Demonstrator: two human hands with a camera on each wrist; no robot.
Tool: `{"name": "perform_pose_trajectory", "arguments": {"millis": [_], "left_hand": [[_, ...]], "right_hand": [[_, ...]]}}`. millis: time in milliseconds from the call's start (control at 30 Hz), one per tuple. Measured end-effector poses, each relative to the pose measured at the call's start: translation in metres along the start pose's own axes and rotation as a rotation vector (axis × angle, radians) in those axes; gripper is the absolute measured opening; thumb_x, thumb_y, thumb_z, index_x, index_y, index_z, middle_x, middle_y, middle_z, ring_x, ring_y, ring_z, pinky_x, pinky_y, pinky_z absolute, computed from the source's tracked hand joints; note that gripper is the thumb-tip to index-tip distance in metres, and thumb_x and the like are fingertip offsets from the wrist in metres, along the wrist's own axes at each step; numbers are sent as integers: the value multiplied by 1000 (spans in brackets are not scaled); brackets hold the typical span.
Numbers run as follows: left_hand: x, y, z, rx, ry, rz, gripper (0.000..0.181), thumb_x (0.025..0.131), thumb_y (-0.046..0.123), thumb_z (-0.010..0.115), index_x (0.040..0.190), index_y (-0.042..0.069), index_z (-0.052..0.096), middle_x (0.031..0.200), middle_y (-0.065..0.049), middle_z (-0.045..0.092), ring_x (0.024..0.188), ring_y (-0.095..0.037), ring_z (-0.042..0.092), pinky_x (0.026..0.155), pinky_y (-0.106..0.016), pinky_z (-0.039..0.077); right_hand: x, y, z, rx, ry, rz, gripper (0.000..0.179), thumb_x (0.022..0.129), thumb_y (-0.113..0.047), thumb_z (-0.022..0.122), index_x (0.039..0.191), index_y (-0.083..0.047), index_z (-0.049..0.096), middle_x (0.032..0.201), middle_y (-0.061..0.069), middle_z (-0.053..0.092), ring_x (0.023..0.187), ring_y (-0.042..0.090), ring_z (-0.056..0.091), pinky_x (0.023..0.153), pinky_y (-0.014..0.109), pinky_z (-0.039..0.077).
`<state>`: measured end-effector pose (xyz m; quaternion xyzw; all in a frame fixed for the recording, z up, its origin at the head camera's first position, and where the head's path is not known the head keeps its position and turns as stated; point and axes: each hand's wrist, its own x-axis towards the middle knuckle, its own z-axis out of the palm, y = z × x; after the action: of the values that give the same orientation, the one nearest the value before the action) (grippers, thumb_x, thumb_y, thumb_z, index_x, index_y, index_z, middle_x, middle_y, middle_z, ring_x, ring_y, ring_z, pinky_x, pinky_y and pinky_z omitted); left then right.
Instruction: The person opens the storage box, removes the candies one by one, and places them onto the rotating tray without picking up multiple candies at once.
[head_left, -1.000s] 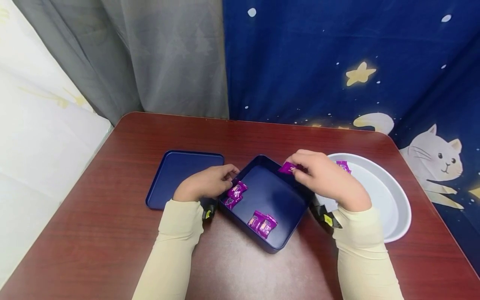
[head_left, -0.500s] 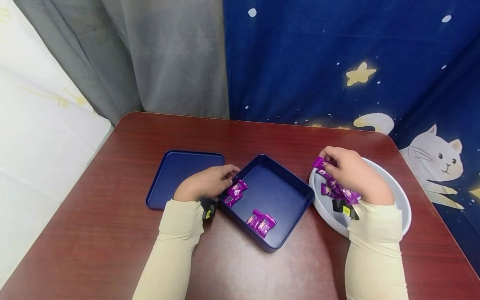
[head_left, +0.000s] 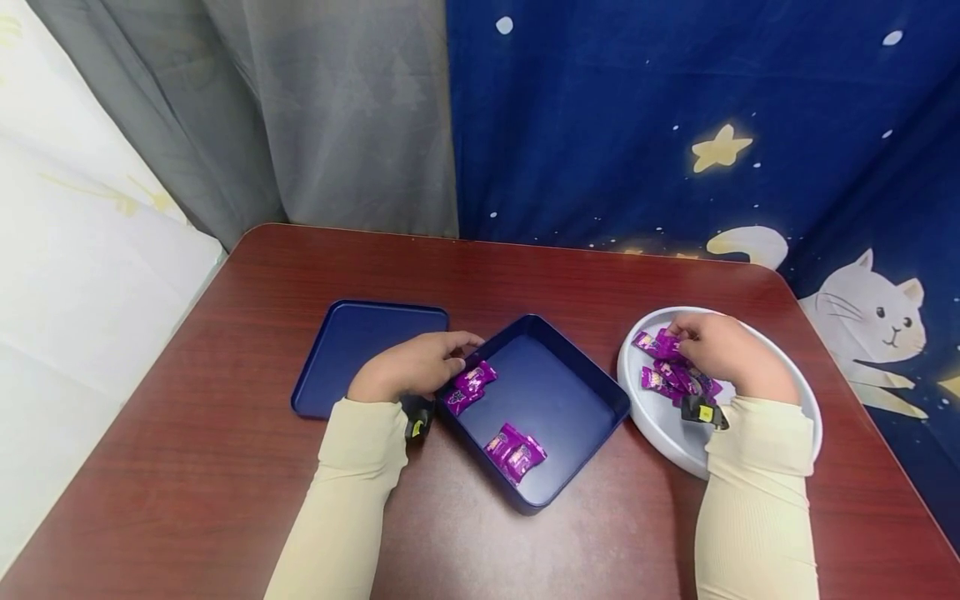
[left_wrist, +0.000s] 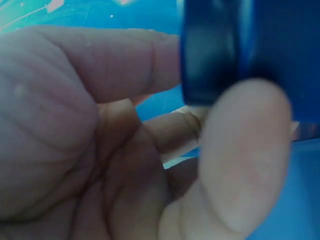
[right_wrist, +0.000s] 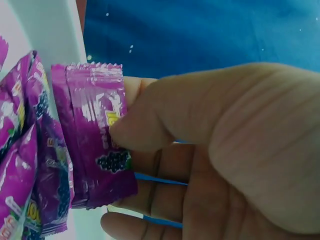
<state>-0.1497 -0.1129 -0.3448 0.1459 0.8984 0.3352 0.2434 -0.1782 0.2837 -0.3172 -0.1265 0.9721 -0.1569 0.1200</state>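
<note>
My left hand (head_left: 408, 364) grips the left wall of an uncovered dark blue square box (head_left: 558, 392). The left wrist view shows the thumb (left_wrist: 247, 160) pressed on that wall and the index finger against its other side. Two pairs of purple wrapped candies lie in the box, one pair by the left wall (head_left: 471, 385), the other by the near corner (head_left: 516, 452). Over the round white tray (head_left: 667, 446), my right hand (head_left: 723, 352) pinches one purple wrapped candy (right_wrist: 90, 150), printed with dark berries, between thumb and fingers. Several more such candies (head_left: 678, 377) are heaped beside it.
A flat dark blue lid (head_left: 356, 346) lies left of the box, partly behind the left hand. All stand on a reddish-brown table (head_left: 225, 467). Grey and blue curtains (head_left: 585, 125) hang behind the table's far edge.
My right hand has moved from above the box to the tray on the right and pinches a candy there. The box has turned slightly under my left hand; the near candies shifted left.
</note>
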Motion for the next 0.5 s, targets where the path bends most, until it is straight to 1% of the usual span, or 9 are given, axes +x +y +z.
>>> {"name": "perform_pose_trajectory", "arguments": {"millis": [100,200,300,400,500], "left_hand": [[0,0,-1,36,6,23,42,104,9,49,145,17,52,120,-10,59,93,-23,57,69,-32,52],[0,1,0,67,20,37,42,103,10,49,144,18,53,122,-9,60,99,-23,54,79,-35,49],[0,2,0,83,26,39,42,104,11,49,145,19,54,125,-8,60,103,-24,54,85,-38,47],[0,3,0,103,33,44,42,103,12,50,145,20,54,129,-7,60,103,-23,54,86,-39,45],[1,4,0,109,35,50,42,103,12,51,144,20,55,124,-6,62,90,-21,55,81,-38,45]], "right_hand": [[-1,4,1,12,-17,25,16,93,-3,56,106,0,66,73,5,57,69,22,54,64,39,43],[-1,7,1,15,-37,53,18,94,-4,56,109,2,64,76,7,59,70,23,54,63,40,44],[-1,9,2,25,-56,80,18,94,-5,55,109,2,63,77,8,60,72,24,55,65,40,45],[-1,9,3,36,-65,91,17,95,-4,54,108,3,62,77,8,59,74,25,55,67,41,45],[-2,9,2,38,-53,90,17,94,-5,54,108,4,61,77,9,58,75,26,55,69,42,45]]}}
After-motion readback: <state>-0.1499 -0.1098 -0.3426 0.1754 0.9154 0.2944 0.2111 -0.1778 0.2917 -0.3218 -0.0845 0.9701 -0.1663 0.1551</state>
